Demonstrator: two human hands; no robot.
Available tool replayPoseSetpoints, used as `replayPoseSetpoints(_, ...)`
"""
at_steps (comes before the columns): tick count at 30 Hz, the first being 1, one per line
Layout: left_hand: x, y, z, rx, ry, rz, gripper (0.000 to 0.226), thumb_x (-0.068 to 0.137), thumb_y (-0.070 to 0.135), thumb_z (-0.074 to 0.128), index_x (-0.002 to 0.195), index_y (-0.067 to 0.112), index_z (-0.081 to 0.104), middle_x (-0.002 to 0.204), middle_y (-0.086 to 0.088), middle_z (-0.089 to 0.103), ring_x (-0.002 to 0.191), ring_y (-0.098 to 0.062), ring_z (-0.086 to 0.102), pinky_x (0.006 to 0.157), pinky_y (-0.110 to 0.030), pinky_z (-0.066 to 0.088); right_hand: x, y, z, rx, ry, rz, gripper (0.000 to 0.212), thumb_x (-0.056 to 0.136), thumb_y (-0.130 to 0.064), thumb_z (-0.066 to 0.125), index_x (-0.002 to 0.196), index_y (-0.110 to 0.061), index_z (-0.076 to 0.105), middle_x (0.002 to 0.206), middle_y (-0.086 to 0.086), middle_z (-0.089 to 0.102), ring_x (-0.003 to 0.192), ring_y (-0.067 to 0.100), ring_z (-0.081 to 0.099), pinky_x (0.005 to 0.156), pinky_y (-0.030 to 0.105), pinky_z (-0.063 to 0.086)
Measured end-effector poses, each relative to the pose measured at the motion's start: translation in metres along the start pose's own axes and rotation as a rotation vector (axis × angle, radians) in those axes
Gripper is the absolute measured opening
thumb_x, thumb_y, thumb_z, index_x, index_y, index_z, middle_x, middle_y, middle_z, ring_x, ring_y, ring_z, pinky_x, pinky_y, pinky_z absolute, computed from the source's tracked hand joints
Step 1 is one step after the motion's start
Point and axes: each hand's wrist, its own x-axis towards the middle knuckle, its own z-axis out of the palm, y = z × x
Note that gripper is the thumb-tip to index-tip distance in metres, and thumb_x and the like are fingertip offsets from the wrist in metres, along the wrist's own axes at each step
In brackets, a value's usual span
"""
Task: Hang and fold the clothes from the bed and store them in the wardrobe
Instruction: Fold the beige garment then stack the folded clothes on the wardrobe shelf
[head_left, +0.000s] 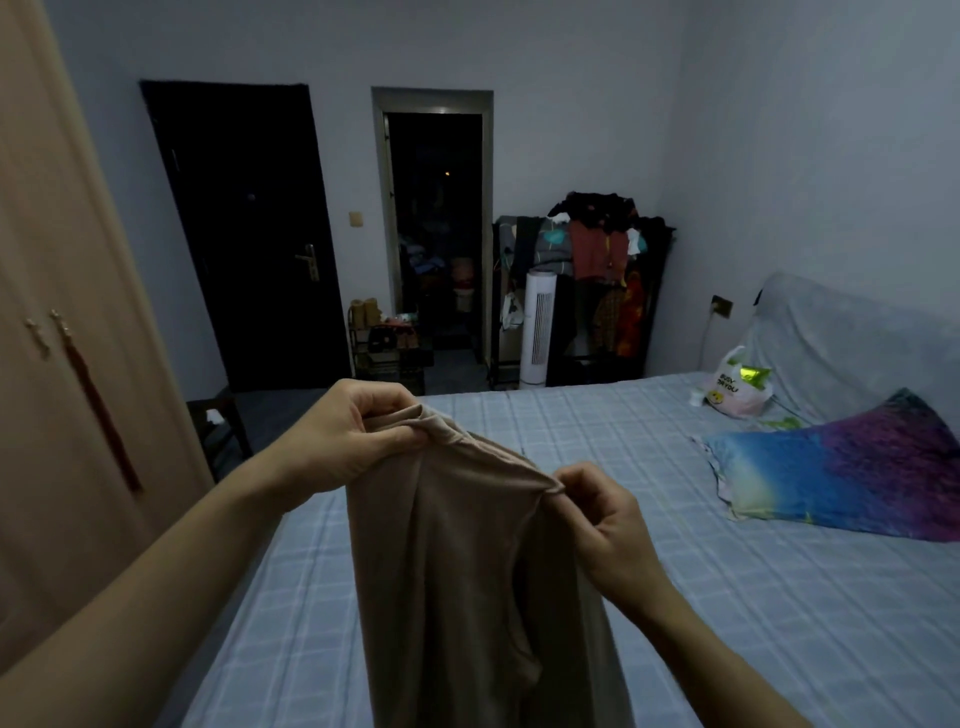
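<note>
At the far left stands one tall light-brown wooden wardrobe (67, 312), its doors closed, a narrow strip of floor between it and the bed edge. The left hand (353, 436) has its fingers curled, pinching the bunched top edge of one thin beige garment (457, 571). The right hand (608, 525), a little lower, pinches the same edge between thumb and forefinger. The cloth hangs straight down from both sets of fingers, above one bed with a pale blue checked sheet (701, 597). Right of the fingers the sheet lies open up to one blue-and-purple pillow (841, 478); beyond it sits one white plastic bag (737, 389).
</note>
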Motion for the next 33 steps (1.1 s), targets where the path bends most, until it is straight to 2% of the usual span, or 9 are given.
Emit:
replayPoseSetpoints(4, -0.001, 0.004, -0.003, -0.087, -0.012, -0.025, 0.021, 0.078, 0.028, 0.073, 0.096, 0.018, 0.077, 0.098, -0.006, 0.074, 0.096, -0.017, 0.071, 0.080, -0.029, 0.058, 0.007, -0.010, -0.010, -0.005, -0.035, -0.002, 0.007, 0.094, -0.032, 0.061, 0.094, -0.025, 0.061, 0.087, 0.004, 0.064, 0.077, 0.023, 0.066, 0.065, 0.036, 0.056)
replayPoseSetpoints(9, -0.001, 0.009, 0.005, -0.117, -0.065, -0.043, 0.017, 0.077, 0.022, 0.077, 0.091, 0.012, 0.078, 0.088, -0.008, 0.075, 0.084, -0.017, 0.072, 0.069, -0.021, 0.056, -0.013, 0.000, -0.017, 0.023, -0.099, 0.071, 0.028, 0.083, -0.035, 0.072, 0.108, -0.026, 0.065, 0.096, 0.005, 0.069, 0.087, 0.023, 0.070, 0.076, 0.039, 0.060)
replayPoseSetpoints(13, 0.005, 0.010, 0.015, -0.107, 0.020, -0.024, 0.014, 0.081, 0.015, 0.078, 0.094, 0.010, 0.078, 0.091, -0.009, 0.076, 0.090, -0.019, 0.072, 0.080, -0.026, 0.059, -0.043, 0.025, -0.001, 0.063, -0.135, 0.137, 0.037, 0.071, -0.024, 0.085, 0.103, -0.013, 0.071, 0.099, 0.010, 0.072, 0.091, 0.030, 0.070, 0.081, 0.041, 0.059)
replayPoseSetpoints(15, 0.005, 0.010, 0.015, -0.103, 0.021, -0.035, 0.015, 0.081, 0.016, 0.078, 0.095, 0.011, 0.078, 0.093, -0.008, 0.076, 0.093, -0.020, 0.072, 0.083, -0.028, 0.058, -0.061, 0.044, 0.013, 0.011, -0.140, 0.192, 0.030, 0.071, -0.013, 0.083, 0.099, -0.011, 0.072, 0.094, 0.009, 0.073, 0.089, 0.032, 0.070, 0.079, 0.047, 0.057)
replayPoseSetpoints(17, 0.004, 0.009, 0.014, -0.086, 0.010, -0.039, 0.014, 0.081, 0.016, 0.077, 0.094, 0.012, 0.078, 0.092, -0.008, 0.076, 0.093, -0.019, 0.072, 0.082, -0.026, 0.057, -0.077, 0.064, 0.026, -0.047, -0.152, 0.254, 0.022, 0.074, -0.001, 0.076, 0.088, -0.017, 0.074, 0.084, 0.001, 0.074, 0.081, 0.023, 0.070, 0.075, 0.045, 0.056)
replayPoseSetpoints(21, -0.004, 0.005, 0.006, -0.054, 0.046, -0.051, 0.014, 0.083, 0.011, 0.076, 0.096, 0.009, 0.077, 0.095, -0.011, 0.076, 0.096, -0.021, 0.072, 0.086, -0.030, 0.058, -0.099, 0.089, 0.046, -0.111, -0.245, 0.415, 0.016, 0.076, -0.003, 0.073, 0.079, -0.019, 0.074, 0.077, -0.002, 0.073, 0.077, 0.014, 0.069, 0.079, 0.044, 0.056)
replayPoseSetpoints(26, -0.020, -0.001, -0.008, -0.056, 0.094, -0.058, 0.013, 0.084, 0.010, 0.074, 0.096, 0.006, 0.076, 0.097, -0.013, 0.075, 0.092, -0.014, 0.070, 0.079, -0.019, 0.054, -0.101, 0.094, 0.080, -0.094, -0.297, 0.360, 0.026, 0.078, -0.009, 0.077, 0.100, -0.021, 0.075, 0.094, -0.011, 0.075, 0.090, 0.008, 0.070, 0.081, 0.029, 0.056)
replayPoseSetpoints(29, -0.029, -0.006, -0.020, -0.044, 0.099, -0.052, 0.015, 0.083, 0.014, 0.075, 0.097, 0.009, 0.077, 0.099, -0.012, 0.075, 0.094, -0.014, 0.071, 0.079, -0.018, 0.054, -0.097, 0.093, 0.098, -0.094, -0.221, 0.349, 0.019, 0.080, -0.002, 0.072, 0.089, -0.018, 0.077, 0.082, -0.004, 0.075, 0.079, 0.012, 0.071, 0.072, 0.035, 0.058)
replayPoseSetpoints(33, -0.040, -0.018, -0.036, -0.033, 0.138, -0.052, 0.013, 0.080, 0.020, 0.077, 0.092, 0.016, 0.077, 0.098, -0.008, 0.076, 0.093, -0.013, 0.071, 0.076, -0.018, 0.053, -0.088, 0.102, 0.092, -0.142, -0.167, 0.355, 0.016, 0.082, 0.003, 0.068, 0.086, -0.010, 0.076, 0.079, 0.004, 0.074, 0.078, 0.019, 0.070, 0.071, 0.041, 0.056)
